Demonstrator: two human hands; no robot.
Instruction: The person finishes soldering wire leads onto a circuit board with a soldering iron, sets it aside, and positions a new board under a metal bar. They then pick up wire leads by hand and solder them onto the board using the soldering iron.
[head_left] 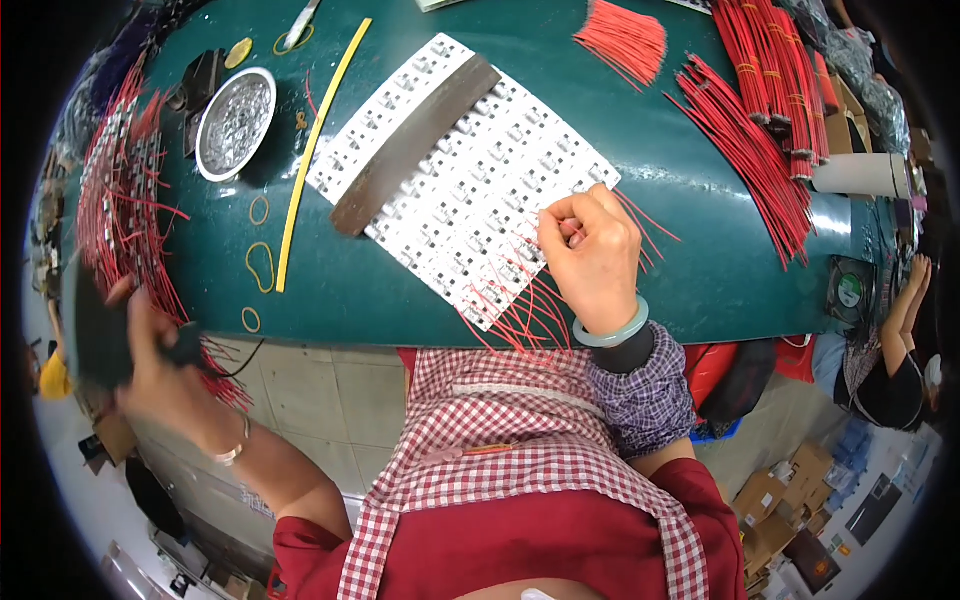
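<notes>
A white panel of small circuit boards (500,170) lies slanted on the green table, with a dark flat bar (415,145) across it. Thin red wires (530,310) stick out along its near right edge. Over that edge my right hand (595,255) is closed in a pinch, with a bit of red wire showing at its fingertips. Off the table's left front corner, my left hand (155,360) is smeared by motion. Its fingers are round a dark tool (100,330), whose exact kind is too blurred to tell.
Finished-looking boards with red wires (125,190) are heaped at the left. A silvery bowl (236,125), rubber bands (260,268) and a yellow strip (318,160) lie nearby. Red wire bundles (745,160) fill the right side, beside a white roll (860,174). Another person's arm (903,305) shows far right.
</notes>
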